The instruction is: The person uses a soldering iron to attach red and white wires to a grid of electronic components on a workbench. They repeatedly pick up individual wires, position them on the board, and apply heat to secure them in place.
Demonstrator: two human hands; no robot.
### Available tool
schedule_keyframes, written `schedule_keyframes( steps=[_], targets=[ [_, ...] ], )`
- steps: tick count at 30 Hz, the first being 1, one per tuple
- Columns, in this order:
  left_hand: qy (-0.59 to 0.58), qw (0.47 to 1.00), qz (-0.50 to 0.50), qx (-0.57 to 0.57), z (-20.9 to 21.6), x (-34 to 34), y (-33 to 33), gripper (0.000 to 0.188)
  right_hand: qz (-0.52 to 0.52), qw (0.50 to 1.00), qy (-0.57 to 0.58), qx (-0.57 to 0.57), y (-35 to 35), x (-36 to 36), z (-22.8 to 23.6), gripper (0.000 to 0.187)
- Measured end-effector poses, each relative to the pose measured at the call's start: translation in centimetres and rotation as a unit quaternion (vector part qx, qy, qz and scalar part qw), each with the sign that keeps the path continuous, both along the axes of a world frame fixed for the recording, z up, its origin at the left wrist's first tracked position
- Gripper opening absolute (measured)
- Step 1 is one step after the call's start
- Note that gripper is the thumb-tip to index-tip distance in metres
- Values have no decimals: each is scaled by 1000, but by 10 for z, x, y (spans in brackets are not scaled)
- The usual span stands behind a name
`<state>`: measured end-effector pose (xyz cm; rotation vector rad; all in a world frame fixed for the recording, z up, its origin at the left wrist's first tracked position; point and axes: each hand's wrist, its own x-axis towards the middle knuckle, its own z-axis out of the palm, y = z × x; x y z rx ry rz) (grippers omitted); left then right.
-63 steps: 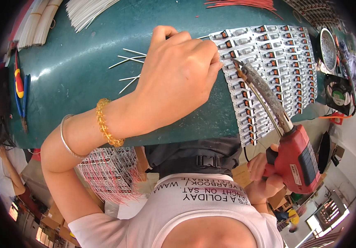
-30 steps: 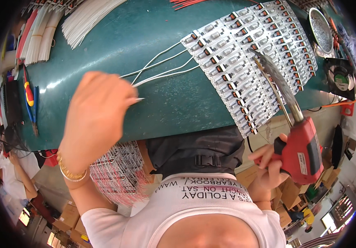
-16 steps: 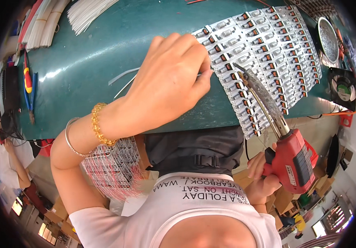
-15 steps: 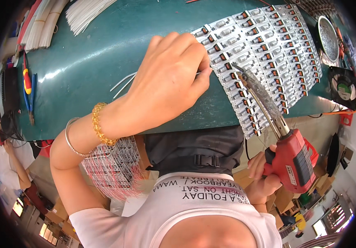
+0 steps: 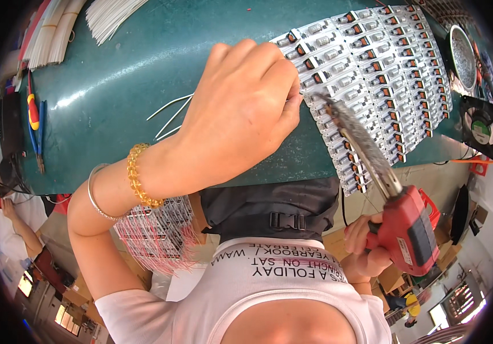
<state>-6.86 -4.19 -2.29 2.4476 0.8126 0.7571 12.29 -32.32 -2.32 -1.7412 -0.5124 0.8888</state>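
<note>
One head-worn fisheye view, looking steeply down and close over the green table (image 5: 143, 74), edges bowed

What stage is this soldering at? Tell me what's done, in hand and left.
Done: cannot tell which boards on the panel are finished. In hand: left hand pinches at the panel's near-left edge; right hand aims the red soldering gun there. Left: loose white wires on the green mat.

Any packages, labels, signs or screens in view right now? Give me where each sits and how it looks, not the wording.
Round label: on the hub of the black fan at the table's right edge; green and white.
Pale label: on the side of the red soldering gun in the right hand; small, oblong.
Glowing screen: far lower left; small, blurred.
No packages seen.
</note>
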Motion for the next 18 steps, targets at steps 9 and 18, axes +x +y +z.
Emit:
schedule_keyframes(
  steps=[9,18],
  targets=[
    [-11,1000,-9,8,-2,2,0,13,144,975,-32,163,39,-12,3,84],
    [-13,1000,7,23,-3,3,-2,13,124,973,-194,33,18,-9,1,82]
  ],
)
